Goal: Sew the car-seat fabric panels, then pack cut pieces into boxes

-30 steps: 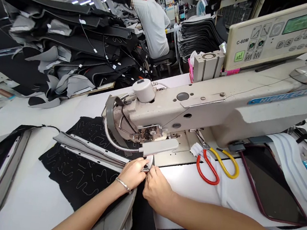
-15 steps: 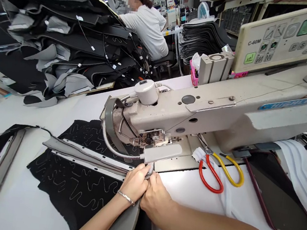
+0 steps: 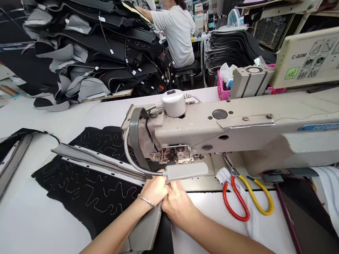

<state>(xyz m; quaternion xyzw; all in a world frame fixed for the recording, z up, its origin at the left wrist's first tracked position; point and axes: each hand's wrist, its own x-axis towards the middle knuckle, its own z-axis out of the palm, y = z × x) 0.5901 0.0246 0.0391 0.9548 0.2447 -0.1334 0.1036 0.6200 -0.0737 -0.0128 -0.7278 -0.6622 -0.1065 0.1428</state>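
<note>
Grey fabric strip (image 3: 145, 232) gripped between the clenched left hand (image 3: 155, 191) and right hand (image 3: 178, 205), just in front of the sewing machine (image 3: 216, 127); black quilted panel (image 3: 86, 187) beside them, red-and-yellow scissors (image 3: 239, 198) nearby, seated co-worker (image 3: 177, 30) far off

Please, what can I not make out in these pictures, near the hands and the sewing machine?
Head view:
What the left hand and right hand pinch: their own fingers hide it.
The needle plate of the cream industrial sewing machine: the grey rectangular lamp bar hides it.
The machine's right end: the picture edge cuts it off.
Any writing on the green display of the cream control panel: too small.
</note>
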